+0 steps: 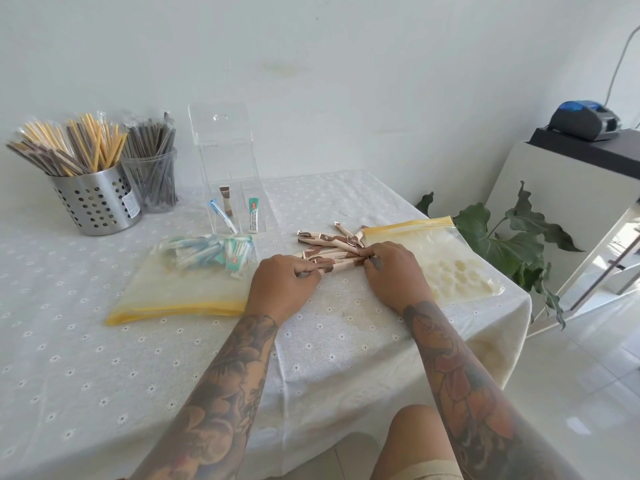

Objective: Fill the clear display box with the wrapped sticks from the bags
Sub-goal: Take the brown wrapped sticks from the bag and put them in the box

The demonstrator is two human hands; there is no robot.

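A clear display box (221, 140) stands at the back of the table with its lid up. Three wrapped sticks lean inside it: a blue one (221, 215), a brown one (227, 200) and a green one (254, 214). In front lies a yellow-edged bag (173, 292) with blue and green sticks (211, 252) at its mouth. A second bag (440, 258) lies to the right, flat. Between the bags, several brown sticks (329, 242) lie loose. My left hand (282, 289) and my right hand (391, 271) pinch the two ends of a bundle of brown sticks (341, 262).
A perforated steel cup (95, 202) and a clear jar (152, 181), both full of wrapped straws, stand at the back left. The table's right edge drops off past the second bag, with a leafy plant (512, 237) and a white cabinet (568, 202) beyond. My knee (415, 441) is below.
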